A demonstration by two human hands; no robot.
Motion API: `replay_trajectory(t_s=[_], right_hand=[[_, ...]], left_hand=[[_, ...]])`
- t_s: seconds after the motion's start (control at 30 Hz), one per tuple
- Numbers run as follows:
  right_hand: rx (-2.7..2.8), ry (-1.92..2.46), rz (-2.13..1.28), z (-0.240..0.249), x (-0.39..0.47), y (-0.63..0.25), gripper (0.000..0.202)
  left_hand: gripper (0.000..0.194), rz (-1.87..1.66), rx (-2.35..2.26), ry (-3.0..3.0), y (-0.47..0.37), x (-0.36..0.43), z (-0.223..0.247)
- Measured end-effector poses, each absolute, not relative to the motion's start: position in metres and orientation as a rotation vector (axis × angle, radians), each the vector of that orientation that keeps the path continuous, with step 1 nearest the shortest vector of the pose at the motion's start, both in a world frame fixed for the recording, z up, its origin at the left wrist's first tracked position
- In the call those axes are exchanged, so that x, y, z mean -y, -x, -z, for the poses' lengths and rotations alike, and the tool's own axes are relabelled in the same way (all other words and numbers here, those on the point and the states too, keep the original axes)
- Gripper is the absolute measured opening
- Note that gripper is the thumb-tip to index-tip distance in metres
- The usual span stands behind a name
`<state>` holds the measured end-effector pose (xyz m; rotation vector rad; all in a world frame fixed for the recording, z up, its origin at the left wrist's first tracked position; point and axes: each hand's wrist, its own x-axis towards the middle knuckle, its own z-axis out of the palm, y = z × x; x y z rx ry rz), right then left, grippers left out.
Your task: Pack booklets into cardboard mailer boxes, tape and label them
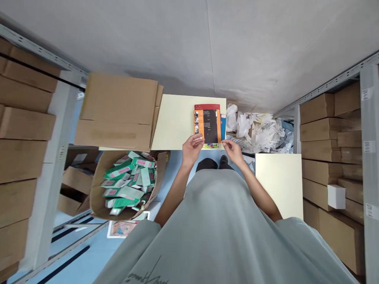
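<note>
In the head view, a rectangular orange, red and black book [211, 125] is lying over the pale yellow tabletop [174, 114], partly covering a flat blue item [223, 125]. The left hand [192, 151] is touching its near left corner; the right hand [233, 151] is meeting its near right corner. Whether either grip is closing on it, I cannot tell.

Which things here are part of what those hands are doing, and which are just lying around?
Apparently in use:
orange-bordered book, red top band
left hand, right hand, at its near corners
cream table beneath

Apparently just lying about:
carton of green boxes
white scraps
brown boxes shelved at right
</note>
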<state>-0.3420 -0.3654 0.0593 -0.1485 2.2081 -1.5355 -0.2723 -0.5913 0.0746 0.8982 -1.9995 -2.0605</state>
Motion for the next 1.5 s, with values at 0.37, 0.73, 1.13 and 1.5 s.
replay_trajectory(t_s=[0.37, 0.73, 1.13, 1.5], right_hand=[[-2.396, -0.001, 0.796, -0.018, 0.439, 0.428, 0.036], [-2.435, -0.169, 0.642, -0.021, 0.469, 0.410, 0.026], [-2.508, -0.245, 0.689, -0.012, 0.480, 0.393, 0.023], [-2.594, -0.333, 1.090, 0.021, 0.498, 0.389, 0.021]], left_hand=[[0.047, 2.011, 2.287, -1.408, 0.342, 0.675, 0.020], [0.026, 2.257, 2.394, -1.265, 0.345, 0.706, 0.057], [0.038, 2.410, 2.309, -1.216, 0.339, 0.722, 0.056], [0.034, 2.409, 2.176, -1.240, 0.333, 0.744, 0.060]])
